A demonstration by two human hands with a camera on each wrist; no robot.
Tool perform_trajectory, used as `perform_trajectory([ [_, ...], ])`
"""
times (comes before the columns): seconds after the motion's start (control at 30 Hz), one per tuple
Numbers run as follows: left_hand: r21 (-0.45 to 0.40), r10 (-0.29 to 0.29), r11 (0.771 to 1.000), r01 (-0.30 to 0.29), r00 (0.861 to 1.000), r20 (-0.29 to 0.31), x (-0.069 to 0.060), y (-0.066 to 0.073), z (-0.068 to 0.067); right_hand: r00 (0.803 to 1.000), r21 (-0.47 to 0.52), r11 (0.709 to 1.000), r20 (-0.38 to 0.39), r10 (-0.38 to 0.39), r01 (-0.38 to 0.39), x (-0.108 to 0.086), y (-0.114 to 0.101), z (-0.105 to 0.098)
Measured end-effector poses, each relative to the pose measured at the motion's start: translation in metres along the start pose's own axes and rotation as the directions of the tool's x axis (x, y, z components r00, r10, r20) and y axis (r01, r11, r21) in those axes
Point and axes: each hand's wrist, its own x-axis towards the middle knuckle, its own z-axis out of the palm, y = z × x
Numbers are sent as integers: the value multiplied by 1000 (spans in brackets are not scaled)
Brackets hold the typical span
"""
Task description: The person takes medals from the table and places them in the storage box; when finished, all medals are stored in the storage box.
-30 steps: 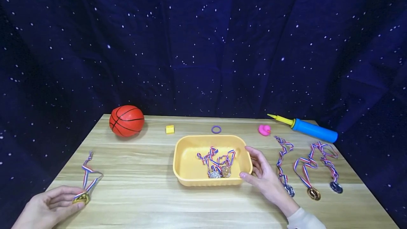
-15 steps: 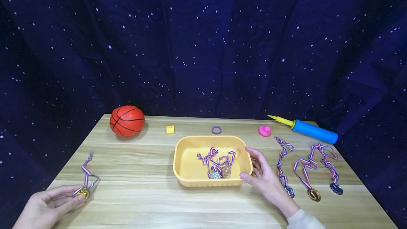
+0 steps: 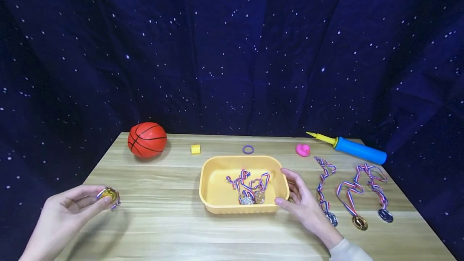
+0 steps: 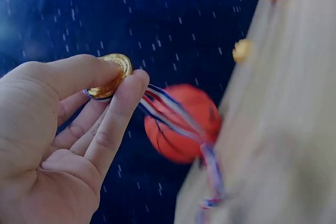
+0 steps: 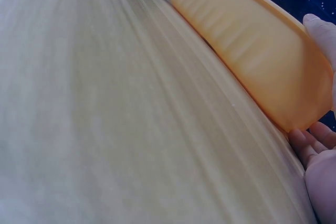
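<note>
Gold medal: clamped in our left fingers above the table.
Yellow basket: our right fingers grip its end.

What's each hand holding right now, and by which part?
Left hand: gold medal, pinched by its disc, ribbon hanging loose. Right hand: yellow tub, gripped at its right end, thumb on the rim.

The round metal medal is coloured gold, and its narrow ribbon is striped red, white and blue. The rectangular plastic tub is coloured yellow-orange. The round red ball is crossed by black lines. The tube-shaped pump is coloured blue and yellow. The dark blue cloth backdrop is speckled with white.
</note>
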Motion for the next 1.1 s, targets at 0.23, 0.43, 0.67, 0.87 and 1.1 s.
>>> perform_trajectory([
  [0.23, -310, 84, 945, -100, 994, -65, 19, 39, 19, 1000, 2, 1000, 1, -3, 3, 1, 2, -1],
  [0.43, -357, 109, 923, -141, 988, -109, 35, 78, 37, 1000, 3, 1000, 3, 3, -3, 0, 0, -1],
  [0.67, -368, 174, 908, -198, 980, -97, 59, 107, 59, 1000, 10, 1000, 7, -12, 12, 1, 1, 0],
  [0.87, -438, 229, 872, -220, 973, -34, 77, 127, 74, 1000, 6, 1000, 5, -13, 13, 0, 2, 0],
  [1.1, -450, 285, 856, -255, 958, -1, 95, 159, 98, 1000, 4, 1000, 4, -13, 13, 0, 1, -1],
])
